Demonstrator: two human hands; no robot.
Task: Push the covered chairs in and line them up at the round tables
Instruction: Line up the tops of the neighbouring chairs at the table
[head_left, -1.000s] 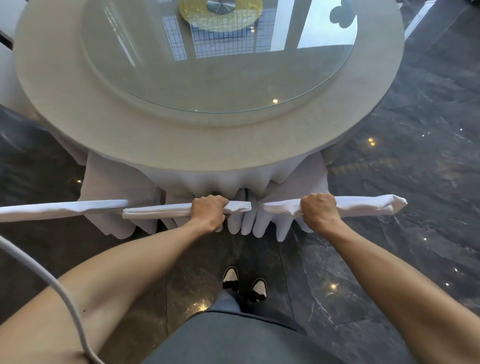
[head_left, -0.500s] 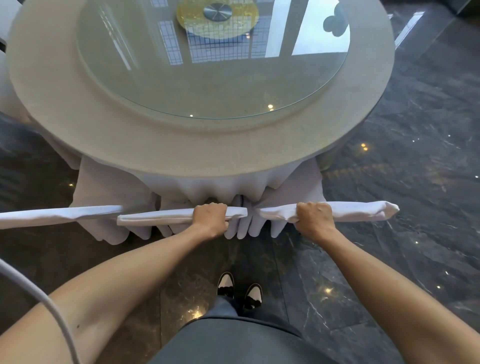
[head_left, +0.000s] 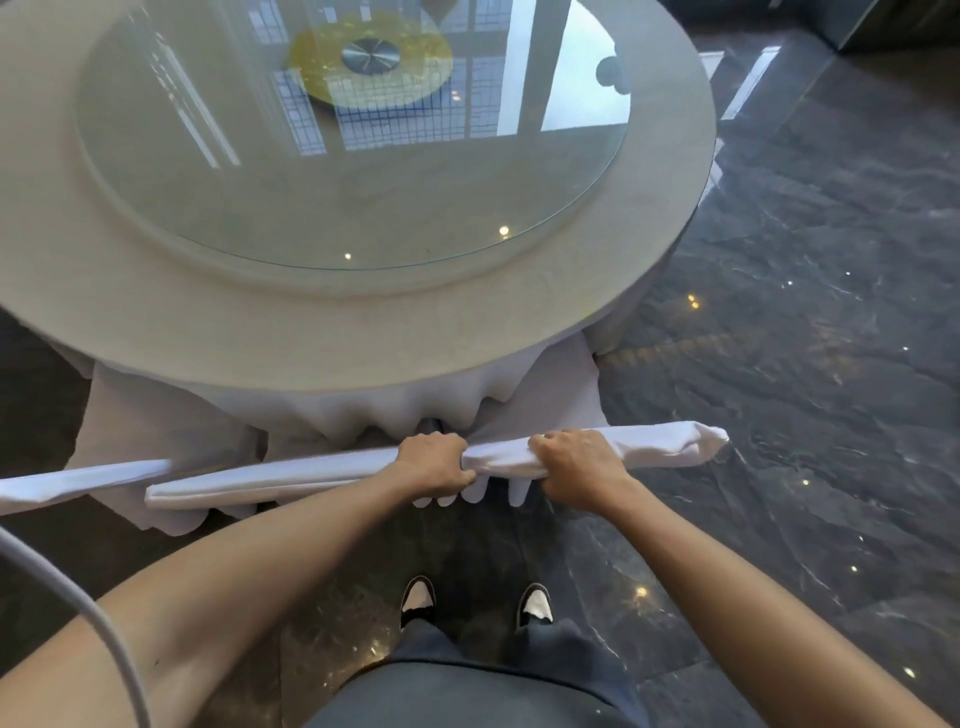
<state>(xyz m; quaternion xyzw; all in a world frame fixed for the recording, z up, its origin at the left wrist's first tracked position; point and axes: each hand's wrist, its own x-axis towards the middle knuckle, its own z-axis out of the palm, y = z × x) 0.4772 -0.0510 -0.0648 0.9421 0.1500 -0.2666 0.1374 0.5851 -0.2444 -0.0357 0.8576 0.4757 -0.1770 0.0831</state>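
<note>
Three white-covered chair backs stand in a row at the near edge of the round table (head_left: 322, 332). My left hand (head_left: 434, 462) grips the top of the middle chair back (head_left: 270, 475) at its right end. My right hand (head_left: 582, 467) grips the top of the right chair back (head_left: 670, 444) near its left end. These two backs meet end to end between my hands. The seats sit under the hanging white tablecloth (head_left: 363, 410). A third chair back (head_left: 78, 480) lies at the far left, with neither hand on it.
A glass turntable (head_left: 363, 197) with a yellow disc (head_left: 369, 57) at its centre covers most of the table. Dark polished stone floor (head_left: 805, 364) spreads to the right. My shoes (head_left: 418, 597) stand just behind the chairs. A grey cable (head_left: 104, 634) hangs at the lower left.
My hands have drawn closer together, bringing the right chair back up against the middle one. Both backs now sit nearer the table edge.
</note>
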